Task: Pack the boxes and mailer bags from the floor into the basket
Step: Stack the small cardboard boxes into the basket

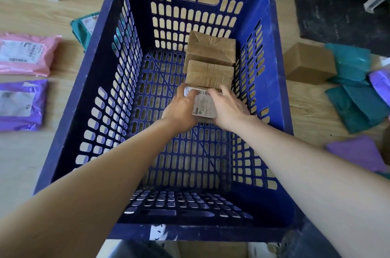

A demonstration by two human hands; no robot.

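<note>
A tall blue slotted basket stands on the wood floor. Inside it, along the right wall, two taped brown boxes sit in a row, the far box and the middle box. Just in front of them is a third box with a white shipping label. My left hand grips its left side and my right hand grips its right side, both deep in the basket. The underside of the held box is hidden.
On the floor left of the basket lie a pink mailer bag, a purple mailer bag and a teal mailer bag. Right of it are a brown box, several teal bags, purple bags and a dark mat.
</note>
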